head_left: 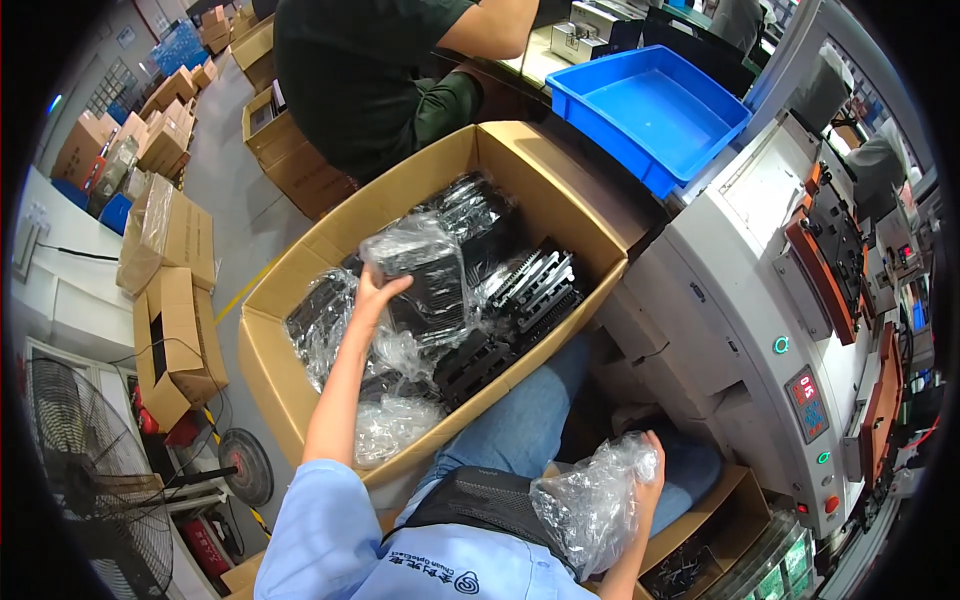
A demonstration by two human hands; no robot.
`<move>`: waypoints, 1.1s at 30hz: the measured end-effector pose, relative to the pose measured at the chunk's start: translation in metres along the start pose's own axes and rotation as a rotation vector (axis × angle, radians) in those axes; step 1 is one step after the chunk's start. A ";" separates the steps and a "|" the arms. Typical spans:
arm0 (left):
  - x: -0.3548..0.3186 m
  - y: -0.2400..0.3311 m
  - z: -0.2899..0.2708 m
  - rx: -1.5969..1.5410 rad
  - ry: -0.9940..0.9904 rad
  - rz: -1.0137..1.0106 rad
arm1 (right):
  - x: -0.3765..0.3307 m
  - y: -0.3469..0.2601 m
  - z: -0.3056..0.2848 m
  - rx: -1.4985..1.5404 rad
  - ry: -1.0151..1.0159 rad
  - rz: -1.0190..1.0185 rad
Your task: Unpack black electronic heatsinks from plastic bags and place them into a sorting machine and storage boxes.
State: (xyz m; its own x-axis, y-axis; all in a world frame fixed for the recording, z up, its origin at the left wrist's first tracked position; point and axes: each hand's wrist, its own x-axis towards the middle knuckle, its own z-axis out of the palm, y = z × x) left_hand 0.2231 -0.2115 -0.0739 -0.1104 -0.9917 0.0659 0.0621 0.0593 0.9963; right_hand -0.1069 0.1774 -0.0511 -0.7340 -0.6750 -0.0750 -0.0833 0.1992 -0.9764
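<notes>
A large open cardboard box (270, 335) stands before my knees, filled with black slotted parts in clear plastic. My left hand (370, 298) reaches into it, with thumb and fingers closed on a clear plastic bag (415, 240) around a stack of black parts. Bare black and silvery finned parts (535, 290) lie at the box's right side. Loose crumpled plastic (395, 428) fills its near corner. Down at my right side, my right hand (648, 478) grips a bunched clear plastic bag (590, 505) over my lap; its fingers are partly hidden behind the film.
A blue tray (655, 110) rests beyond the box on the right. A white machine (720, 290) with lit buttons stands close at my right. Below it sits a smaller carton (735, 525). A co-worker (370, 90) sits ahead. At the left is a fan (85, 460).
</notes>
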 end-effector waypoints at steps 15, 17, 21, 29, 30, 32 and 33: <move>-0.026 0.041 0.007 -0.863 -0.097 -0.386 | 0.052 -0.134 0.130 -0.493 -0.443 -0.084; -0.026 0.034 0.001 -0.781 -0.170 -0.370 | 0.057 -0.149 0.151 -0.475 -0.473 -0.184; -0.025 0.051 0.003 -0.503 -0.298 -0.201 | 0.070 -0.186 0.183 -0.395 -0.628 -0.216; -0.012 0.089 -0.001 -0.066 -0.285 0.049 | 0.094 -0.193 0.239 -0.323 -0.443 -0.277; -0.010 0.094 -0.001 -0.069 -0.283 0.047 | 0.092 -0.193 0.240 -0.326 -0.445 -0.277; -0.010 0.101 -0.001 0.023 -0.243 0.139 | 0.084 -0.200 0.238 0.029 -0.484 -0.215; -0.011 0.104 0.001 -0.006 -0.223 0.161 | 0.078 -0.201 0.238 0.129 -0.518 -0.149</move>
State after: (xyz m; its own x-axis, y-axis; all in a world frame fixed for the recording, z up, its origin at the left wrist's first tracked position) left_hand 0.2299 -0.1944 0.0291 -0.3139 -0.9201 0.2342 0.1021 0.2125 0.9718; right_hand 0.0125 -0.0845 0.0913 -0.2902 -0.9569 0.0082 -0.0544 0.0079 -0.9985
